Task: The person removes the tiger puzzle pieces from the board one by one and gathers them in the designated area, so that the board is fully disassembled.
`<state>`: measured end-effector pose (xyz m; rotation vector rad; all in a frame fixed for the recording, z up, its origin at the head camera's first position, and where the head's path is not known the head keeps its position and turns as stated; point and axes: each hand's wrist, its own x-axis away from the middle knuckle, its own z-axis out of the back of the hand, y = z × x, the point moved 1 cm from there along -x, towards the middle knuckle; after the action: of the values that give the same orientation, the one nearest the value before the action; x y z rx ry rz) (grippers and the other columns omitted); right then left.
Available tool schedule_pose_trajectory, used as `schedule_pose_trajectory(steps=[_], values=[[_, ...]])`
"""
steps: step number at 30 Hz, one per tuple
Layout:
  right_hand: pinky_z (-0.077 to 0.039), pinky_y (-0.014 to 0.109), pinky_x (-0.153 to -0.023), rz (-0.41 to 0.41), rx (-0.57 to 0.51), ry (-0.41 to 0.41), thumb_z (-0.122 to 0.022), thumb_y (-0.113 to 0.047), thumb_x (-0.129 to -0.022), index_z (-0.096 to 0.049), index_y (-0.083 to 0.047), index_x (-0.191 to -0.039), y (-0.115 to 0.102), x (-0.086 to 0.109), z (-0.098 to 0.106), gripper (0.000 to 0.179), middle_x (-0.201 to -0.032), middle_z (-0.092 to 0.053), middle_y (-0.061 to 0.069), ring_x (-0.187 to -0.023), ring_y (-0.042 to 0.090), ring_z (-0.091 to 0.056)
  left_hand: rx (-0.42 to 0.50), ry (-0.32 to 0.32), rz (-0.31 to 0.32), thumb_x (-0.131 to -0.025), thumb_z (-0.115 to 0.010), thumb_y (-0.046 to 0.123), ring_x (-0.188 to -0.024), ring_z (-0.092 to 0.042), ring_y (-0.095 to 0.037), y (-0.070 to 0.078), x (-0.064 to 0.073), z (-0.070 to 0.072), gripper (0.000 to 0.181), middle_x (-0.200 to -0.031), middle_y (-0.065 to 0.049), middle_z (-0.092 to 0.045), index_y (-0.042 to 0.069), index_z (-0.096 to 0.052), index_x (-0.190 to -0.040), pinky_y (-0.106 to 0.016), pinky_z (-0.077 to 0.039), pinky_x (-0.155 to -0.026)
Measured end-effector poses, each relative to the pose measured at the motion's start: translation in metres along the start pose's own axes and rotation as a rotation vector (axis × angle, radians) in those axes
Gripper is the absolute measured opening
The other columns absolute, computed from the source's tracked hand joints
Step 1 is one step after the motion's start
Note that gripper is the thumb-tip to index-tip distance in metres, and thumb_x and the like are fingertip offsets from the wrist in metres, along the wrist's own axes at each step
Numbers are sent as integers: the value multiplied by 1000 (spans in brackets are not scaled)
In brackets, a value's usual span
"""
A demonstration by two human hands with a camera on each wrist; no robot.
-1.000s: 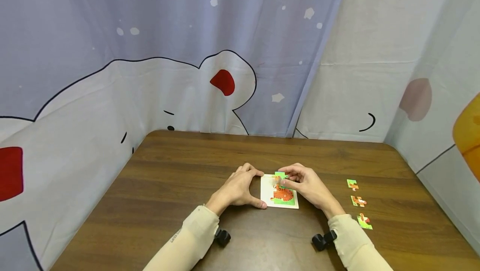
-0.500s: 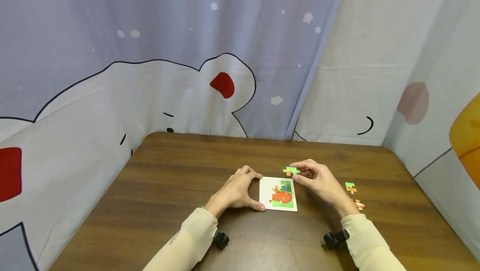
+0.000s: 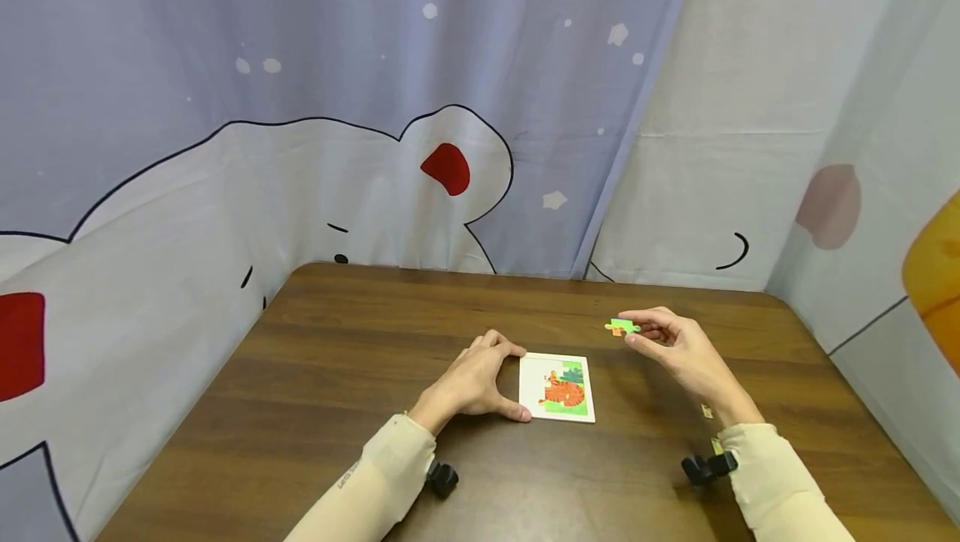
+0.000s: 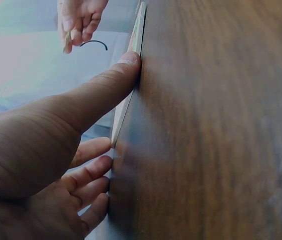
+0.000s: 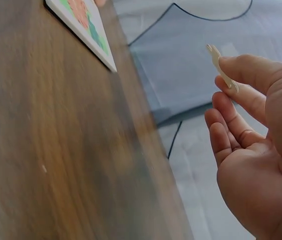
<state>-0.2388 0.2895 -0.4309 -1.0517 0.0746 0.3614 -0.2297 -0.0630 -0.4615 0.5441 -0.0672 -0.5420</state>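
A square white puzzle board [image 3: 532, 375] lies flat on the table, its recess partly filled with orange tiger and green pieces along the right side. My left hand [image 3: 472, 377] holds the board by its left side, with the index fingertip at the far corner and the thumb [image 4: 129, 59] at the near edge. Off to the board's right and raised above the table, my right hand [image 3: 675, 348] pinches a green and orange jigsaw piece [image 3: 621, 326] between thumb and fingers. In the right wrist view this piece [image 5: 220, 70] shows edge-on.
Loose jigsaw pieces lie on the brown wooden table [image 3: 360, 333] at the right: one piece [image 3: 707, 412] and another piece [image 3: 717, 446] peek out beside the right forearm, which covers part of that area. A printed curtain [image 3: 337, 183] surrounds the table's back and sides.
My right hand has lifted the jigsaw piece off the board and carried it to the right, up and away. My left hand has stayed at the board's left side.
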Motion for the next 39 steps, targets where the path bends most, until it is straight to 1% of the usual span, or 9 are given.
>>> schedule_pose_trajectory(steps=[4, 9, 10, 17, 23, 27, 30, 34, 39], values=[[-56, 25, -80, 5, 56, 7, -77, -20, -108, -73, -9, -145, 4, 4, 11, 40, -125, -70, 13, -99, 18, -71, -3, 0, 3, -69, -108, 50, -132, -56, -30, 0, 0, 0, 99, -143, -8, -59, 12, -66, -150, -50, -48, -113], [-57, 26, -82, -6, 81, 19, -76, -20, -109, -71, -9, -148, 11, 10, 24, 41, -128, -70, 13, -101, 17, -71, -7, 2, -1, -69, -107, 51, -131, -56, -29, 0, -1, -1, 98, -143, -8, -60, 12, -66, -150, -50, -49, -113], [-56, 26, -79, -13, 81, 24, -75, -21, -109, -71, -10, -148, 13, 12, 27, 41, -129, -70, 13, -100, 17, -70, -9, 3, -3, -70, -107, 51, -131, -57, -29, 0, -1, -1, 98, -143, -8, -60, 12, -66, -150, -50, -49, -112], [-55, 33, -77, -85, 56, 23, -74, -27, -110, -68, -12, -153, 23, 23, 39, 46, -134, -69, 11, -103, 25, -68, -6, 4, -7, -70, -107, 50, -132, -56, -30, 0, -2, -1, 98, -142, -8, -60, 12, -67, -150, -51, -49, -112], [-51, 36, -59, -91, 75, 10, -75, -29, -109, -69, -12, -151, 32, 27, 43, 46, -132, -67, 13, -90, 27, -63, -3, 3, -2, -70, -107, 50, -133, -56, -30, 0, -1, -1, 99, -143, -8, -59, 11, -66, -151, -51, -48, -114], [-51, 34, -56, -93, 94, -5, -76, -30, -109, -70, -10, -150, 38, 29, 43, 47, -130, -66, 14, -85, 29, -62, -5, 2, 2, -70, -107, 50, -133, -56, -30, 0, -1, -1, 99, -144, -8, -59, 11, -66, -151, -51, -48, -114], [-51, 32, -57, -96, 106, -8, -77, -28, -108, -71, -10, -149, 42, 31, 43, 45, -129, -66, 15, -84, 24, -61, -6, 0, 2, -70, -107, 51, -134, -56, -30, 0, -1, -1, 99, -144, -8, -59, 11, -66, -151, -51, -48, -114], [-54, 31, -66, -83, 124, -15, -78, -24, -107, -72, -9, -148, 47, 32, 43, 44, -134, -68, 16, -91, 18, -65, -10, -1, 2, -70, -107, 51, -134, -56, -30, 0, -2, -2, 99, -144, -8, -59, 12, -66, -151, -51, -48, -114], [-59, 30, -76, -69, 137, -38, -78, -19, -107, -72, -7, -148, 53, 33, 43, 44, -137, -69, 17, -99, 16, -69, -12, 1, 3, -70, -107, 51, -133, -56, -30, 0, -1, -1, 99, -143, -8, -59, 12, -66, -151, -51, -48, -113]])
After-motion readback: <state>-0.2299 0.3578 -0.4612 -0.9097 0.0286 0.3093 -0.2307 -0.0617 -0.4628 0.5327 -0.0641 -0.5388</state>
